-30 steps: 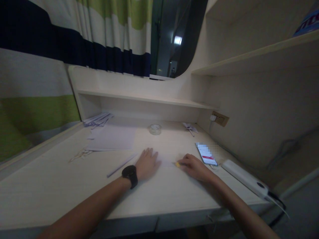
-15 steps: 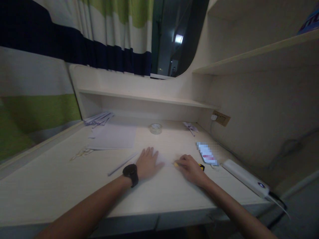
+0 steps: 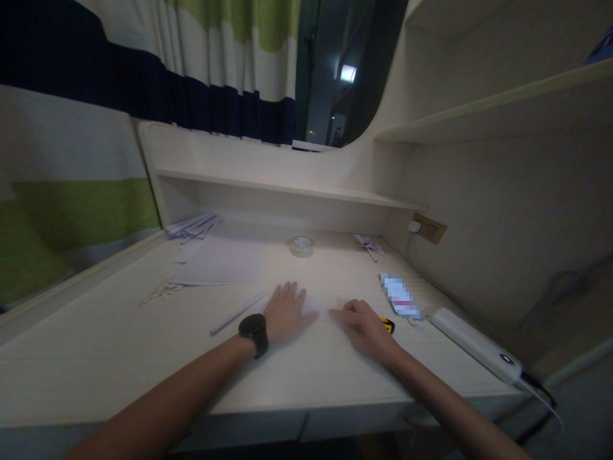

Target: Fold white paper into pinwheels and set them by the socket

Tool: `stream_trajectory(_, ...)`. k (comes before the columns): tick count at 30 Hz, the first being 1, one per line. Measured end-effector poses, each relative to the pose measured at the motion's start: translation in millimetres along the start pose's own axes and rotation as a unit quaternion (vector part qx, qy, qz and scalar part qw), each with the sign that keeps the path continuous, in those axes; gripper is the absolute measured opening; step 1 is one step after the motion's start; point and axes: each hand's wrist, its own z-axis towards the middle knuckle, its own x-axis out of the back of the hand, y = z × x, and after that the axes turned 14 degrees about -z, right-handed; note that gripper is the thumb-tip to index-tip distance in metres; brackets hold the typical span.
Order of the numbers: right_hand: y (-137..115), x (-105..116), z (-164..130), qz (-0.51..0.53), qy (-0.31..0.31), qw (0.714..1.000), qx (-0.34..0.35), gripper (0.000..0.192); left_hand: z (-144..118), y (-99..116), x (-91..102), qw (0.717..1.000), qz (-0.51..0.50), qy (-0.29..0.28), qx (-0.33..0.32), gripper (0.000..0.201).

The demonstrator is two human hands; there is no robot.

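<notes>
We are resting our left hand point(image 3: 286, 313) flat on the worktop point(image 3: 287, 377), its fingers spread apart. A white piece of paper point(image 3: 322, 305), blurred and faint, is lying between our hands, just beyond our left thumb. We are curling our right hand point(image 3: 364, 326) around a yellow-and-black tool point(image 3: 389, 325); its rear end is sticking out behind our palm, while its tip is hiding from view. A thin white rolled stick point(image 3: 237, 314) is lying to the left of our left hand, near our black watch point(image 3: 253, 331). A smartphone point(image 3: 401, 296) is lying just beyond the tool, to its right.
</notes>
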Motion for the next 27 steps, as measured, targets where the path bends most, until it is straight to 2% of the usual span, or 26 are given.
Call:
stream_trajectory(3, -1.0, 5.6, -2.6, -0.015, -0.012, 0.999, 0.027, 0.029, -0.2, -0.5, 1.3, 1.000, -0.003, 0.001, 0.004, 0.077)
stream_trajectory(9, -1.3, 5.8, -4.5, -0.025, -0.010, 0.999, 0.028, 0.027, -1.0, -7.6, 3.8, 1.000, -0.005, -0.008, -0.004, 0.061)
stream_trajectory(13, 1.4, -2.0, -3.5, -0.016, 0.011, 1.000, 0.003, 0.031, -1.5, -9.1, 2.8, 1.000, 0.016, 0.000, -0.002, 0.060)
stream_trajectory(17, 3.5, -6.8, -1.4, -0.021, 0.013, 1.000, -0.015, 0.026, -1.6, -8.6, 2.8, 1.000, 0.022, -0.009, 0.003, 0.060)
stream_trajectory(27, 8.0, -9.3, 1.2, -0.004, 0.019, 1.000, 0.005, 0.023, -3.1, -12.0, 7.3, 0.999, 0.017, -0.038, -0.012, 0.059)
